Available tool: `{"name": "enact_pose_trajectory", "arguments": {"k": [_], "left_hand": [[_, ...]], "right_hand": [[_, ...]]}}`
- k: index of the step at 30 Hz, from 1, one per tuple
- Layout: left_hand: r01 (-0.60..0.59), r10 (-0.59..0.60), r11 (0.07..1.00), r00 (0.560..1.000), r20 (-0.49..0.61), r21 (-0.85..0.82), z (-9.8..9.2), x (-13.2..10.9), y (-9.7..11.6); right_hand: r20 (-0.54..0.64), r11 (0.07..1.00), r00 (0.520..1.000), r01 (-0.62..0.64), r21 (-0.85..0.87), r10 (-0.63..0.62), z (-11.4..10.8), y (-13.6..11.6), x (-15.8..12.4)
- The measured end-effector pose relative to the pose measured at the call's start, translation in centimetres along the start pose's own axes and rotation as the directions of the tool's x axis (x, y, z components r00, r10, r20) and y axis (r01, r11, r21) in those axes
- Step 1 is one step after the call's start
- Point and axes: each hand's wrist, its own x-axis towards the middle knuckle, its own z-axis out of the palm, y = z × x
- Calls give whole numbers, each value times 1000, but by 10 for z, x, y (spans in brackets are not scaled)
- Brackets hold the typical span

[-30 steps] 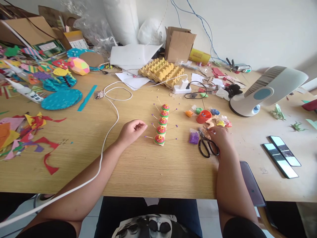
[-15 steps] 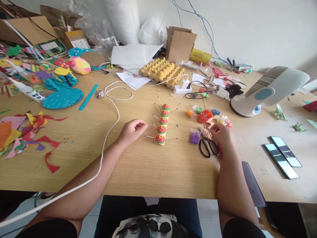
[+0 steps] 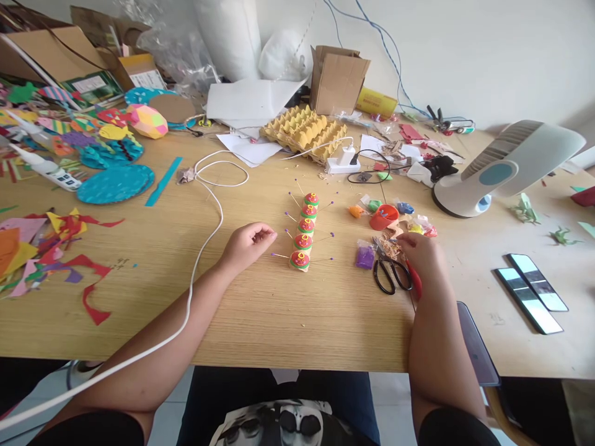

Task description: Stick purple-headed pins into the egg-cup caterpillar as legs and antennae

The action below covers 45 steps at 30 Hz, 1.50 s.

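A row of several egg-carton cups (image 3: 304,226), topped in red and green with small yellow rings, lies in front of me. Purple-tipped sticks stick out from both its sides. My left hand (image 3: 248,246) rests on the table just left of the row, fingers curled together and apart from it, with nothing visible in them. To the right, my right hand (image 3: 423,253) is closed in a pinch at a pile of thin tan strips (image 3: 391,248); whatever its fingertips hold is hidden. Black-handled scissors (image 3: 393,275) lie beside this hand, next to a purple clay packet (image 3: 365,255).
Beyond the strips stand an orange-red cup (image 3: 384,217) and small colored packets. A white fan (image 3: 493,173) and two phones (image 3: 530,291) are farther right. A white cable (image 3: 218,210) crosses my left arm. Yellow egg trays (image 3: 304,133) and a power strip (image 3: 343,165) lie behind.
My right hand has shifted very slightly to the right at the strips. The view has tilted a little; my left hand and the row stay in place.
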Motion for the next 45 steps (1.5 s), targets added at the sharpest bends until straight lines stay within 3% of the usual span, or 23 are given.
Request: {"name": "enact_pose_trajectory", "arguments": {"k": [7, 13, 21, 25, 28, 31, 34, 39, 45], "left_hand": [[12, -12, 1000, 1000, -5, 5, -1, 0, 1], [17, -17, 1000, 1000, -1, 4, -1, 0, 1], [9, -9, 1000, 1000, -2, -2, 0, 0, -1], [6, -6, 1000, 1000, 0, -11, 0, 0, -1], [10, -10, 1000, 1000, 2, -14, 0, 0, 0], [6, -6, 1000, 1000, 3, -9, 0, 0, 0], [2, -2, 1000, 1000, 1, -2, 0, 0, 0], [2, -2, 1000, 1000, 3, 8, 0, 0, 0], [7, -7, 1000, 1000, 0, 13, 0, 0, 1]], "right_hand": [[-26, 995, 995, 92, -43, -93, 7, 12, 7], [-39, 948, 974, 208, -239, -223, 10, 22, 9], [52, 934, 978, 207, -292, -201, 10, 24, 10], [-12, 950, 976, 209, -231, -218, 7, 19, 8], [-85, 987, 985, 141, -75, -147, 3, 13, 4], [-86, 989, 991, 109, 98, -100, 0, 9, 0], [-59, 980, 992, 122, 160, -114, 0, 9, 0], [-45, 992, 991, 122, -23, -123, 6, 16, 7], [-36, 959, 966, 250, -134, -257, 16, 17, 11]]}}
